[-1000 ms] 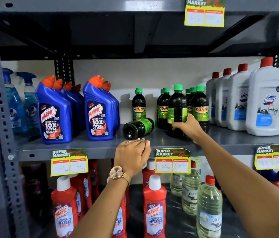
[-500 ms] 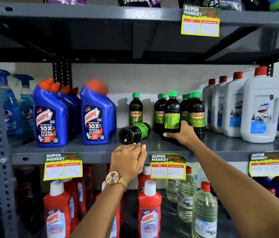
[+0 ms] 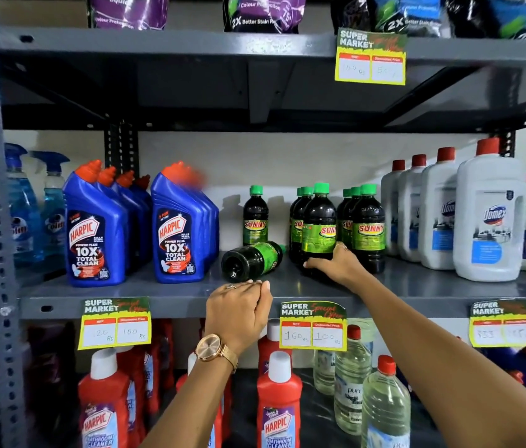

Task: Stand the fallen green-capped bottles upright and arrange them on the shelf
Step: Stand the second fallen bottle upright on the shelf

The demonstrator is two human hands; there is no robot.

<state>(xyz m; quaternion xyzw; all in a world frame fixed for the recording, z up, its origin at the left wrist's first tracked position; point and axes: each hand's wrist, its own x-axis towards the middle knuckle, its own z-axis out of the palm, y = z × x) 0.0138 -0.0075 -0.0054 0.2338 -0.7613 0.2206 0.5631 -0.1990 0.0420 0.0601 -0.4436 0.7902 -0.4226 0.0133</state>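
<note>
1 fallen green-capped bottle (image 3: 252,260) lies on its side on the grey metal shelf (image 3: 164,291), base toward the camera and cap toward the back wall, just in front of a single upright bottle (image 3: 255,216) whose label reads "SUNNY". To its right stand more upright green-capped SUNNY bottles in 2 short rows. The right hand (image 3: 339,266) grasps the base of the front bottle (image 3: 318,225) of the nearer row, whose label is turned partly sideways. The left hand (image 3: 238,313), loosely curled with a gold watch (image 3: 213,348) on the wrist, rests on the shelf's front edge just below the fallen bottle, holding nothing. Left of the bottles stand blue "HARPIC 10X TOTAL CLEAN" bottles (image 3: 181,227); to the right, white red-capped "Domex" jugs (image 3: 489,218). A "SUPER MARKET" price tag (image 3: 313,325) on the edge shows 160 and 100 Rs. Red Harpic Bathroom Cleaner bottles (image 3: 278,402) fill the shelf below.
</note>
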